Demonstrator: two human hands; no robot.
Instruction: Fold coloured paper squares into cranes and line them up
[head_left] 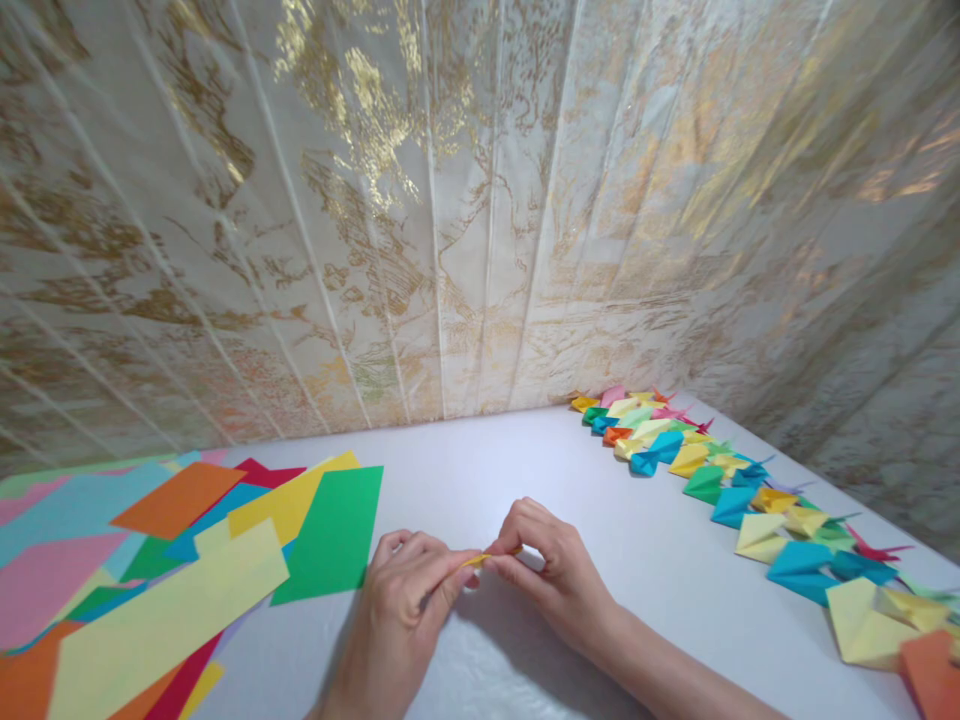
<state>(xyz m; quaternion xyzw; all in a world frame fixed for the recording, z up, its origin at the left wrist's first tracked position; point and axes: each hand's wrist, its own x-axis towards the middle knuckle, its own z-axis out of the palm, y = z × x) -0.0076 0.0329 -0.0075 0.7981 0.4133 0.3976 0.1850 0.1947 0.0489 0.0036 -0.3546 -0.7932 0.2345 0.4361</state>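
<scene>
A small, narrow piece of folded yellow paper (480, 561) is pinched between my two hands, just above the white table. My left hand (411, 590) grips its left end between thumb and index finger, with the other fingers curled. At the other end, my right hand (551, 565) pinches the paper the same way. The fingers cover most of it, so its full folded shape is hidden. Nearest my left hand lies a flat green paper sheet (332, 533).
Loose coloured sheets, among them a pale yellow sheet (172, 620) and an orange sheet (180, 498), overlap on the left of the white table (457, 450). Rows of folded paper figures, including a blue folded figure (801, 570), line the right edge. A patterned gold-and-white curtain (450, 220) hangs behind.
</scene>
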